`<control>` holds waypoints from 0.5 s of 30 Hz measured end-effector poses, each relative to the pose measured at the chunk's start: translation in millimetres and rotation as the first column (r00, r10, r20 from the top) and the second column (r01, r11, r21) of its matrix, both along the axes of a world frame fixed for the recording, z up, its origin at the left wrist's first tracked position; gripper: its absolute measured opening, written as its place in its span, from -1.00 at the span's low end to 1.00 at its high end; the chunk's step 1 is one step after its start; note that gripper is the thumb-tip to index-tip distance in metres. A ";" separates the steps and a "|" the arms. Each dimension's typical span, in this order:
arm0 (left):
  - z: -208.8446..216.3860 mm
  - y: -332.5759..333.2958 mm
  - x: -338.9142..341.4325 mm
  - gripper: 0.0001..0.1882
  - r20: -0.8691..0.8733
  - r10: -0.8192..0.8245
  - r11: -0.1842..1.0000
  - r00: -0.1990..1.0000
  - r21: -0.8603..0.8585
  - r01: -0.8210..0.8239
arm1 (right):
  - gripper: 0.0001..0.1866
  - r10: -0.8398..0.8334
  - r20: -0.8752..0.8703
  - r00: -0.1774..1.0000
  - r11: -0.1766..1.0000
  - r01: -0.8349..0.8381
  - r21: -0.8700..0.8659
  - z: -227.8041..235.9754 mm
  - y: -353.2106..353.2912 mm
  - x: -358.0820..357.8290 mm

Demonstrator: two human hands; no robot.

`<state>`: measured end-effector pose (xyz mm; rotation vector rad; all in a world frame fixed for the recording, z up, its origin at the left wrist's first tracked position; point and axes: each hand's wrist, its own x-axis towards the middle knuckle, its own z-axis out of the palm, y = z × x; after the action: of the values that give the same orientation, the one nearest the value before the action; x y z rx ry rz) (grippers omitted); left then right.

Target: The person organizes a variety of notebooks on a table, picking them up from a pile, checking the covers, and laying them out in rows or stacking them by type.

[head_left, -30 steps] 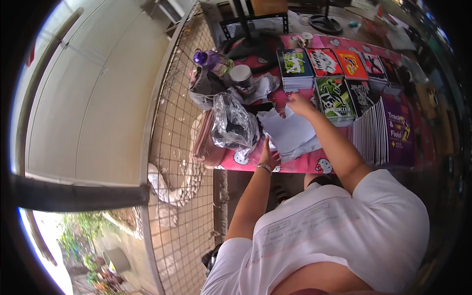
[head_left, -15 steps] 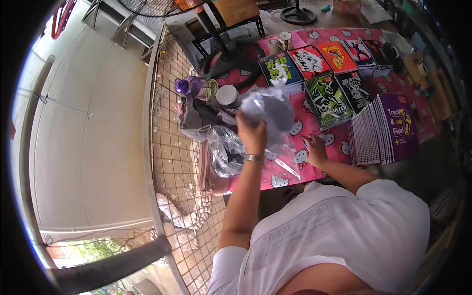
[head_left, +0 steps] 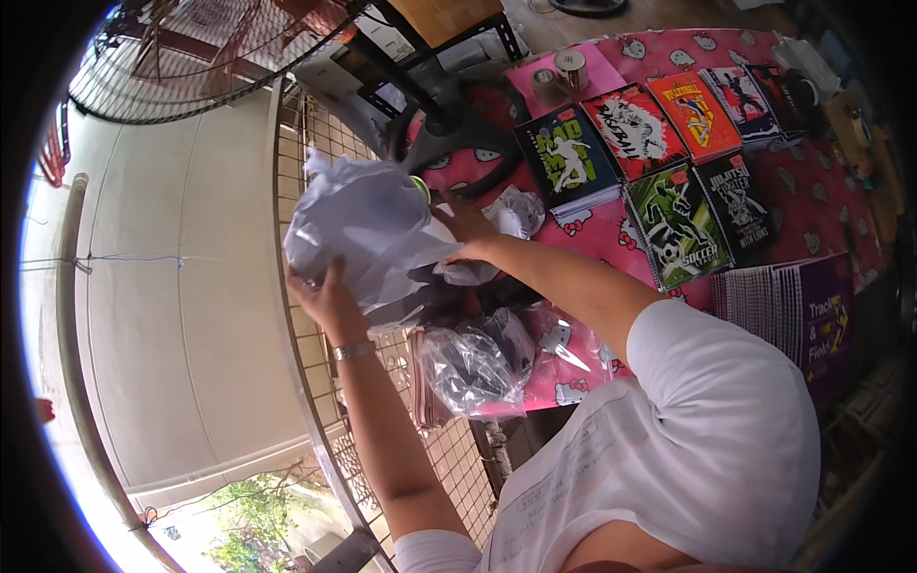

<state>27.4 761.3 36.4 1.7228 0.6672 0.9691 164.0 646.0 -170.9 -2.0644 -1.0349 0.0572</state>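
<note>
A large wad of crumpled white paper (head_left: 358, 224) is up off the table at its left edge, by the wire mesh. My left hand (head_left: 327, 298) grips its lower left side, thumb in front and fingers behind. At the opposite side my right hand (head_left: 465, 229) has its fingers closed at the paper's edge; the fingertips are partly hidden. Just beyond the right wrist lies a smaller crumpled white piece (head_left: 518, 212). Below the wad, a clear plastic bag (head_left: 473, 363) with something dark in it rests near the table's front edge.
Stacks of spiral notebooks, including a green one (head_left: 676, 224) and a red one (head_left: 633, 129), cover the middle right. Purple notebooks (head_left: 826, 320) stand near the front right. A fan (head_left: 439, 124) rises at the back left. Tape rolls (head_left: 570, 69) sit behind the notebooks. Wire mesh (head_left: 320, 134) borders the left.
My left hand has carried the crumpled paper left, over the mesh edge. The right hand has come across from beside the notebooks to the paper. The view has shifted left.
</note>
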 end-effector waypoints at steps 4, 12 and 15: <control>-3.5 18.1 17.0 -0.36 0.072 -0.017 0.971 0.997 -0.237 0.033 | -0.05 0.027 -0.092 0.995 0.965 -0.001 0.264 -24.0 -1.6 25.8; -111.8 23.3 60.5 -0.35 -0.377 -0.191 0.928 0.906 -0.370 0.042 | -0.14 -0.390 0.092 0.916 0.864 0.330 0.380 126.5 -140.4 82.3; -175.1 61.0 48.3 -0.08 -0.765 -0.181 0.961 0.617 -0.004 0.278 | -0.13 -0.391 0.247 0.887 0.871 0.269 0.412 151.5 -143.9 74.3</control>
<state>75.7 822.3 -138.7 2.2635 0.8934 0.0344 238.3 502.1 -19.4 -1.9038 -0.7816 -0.6320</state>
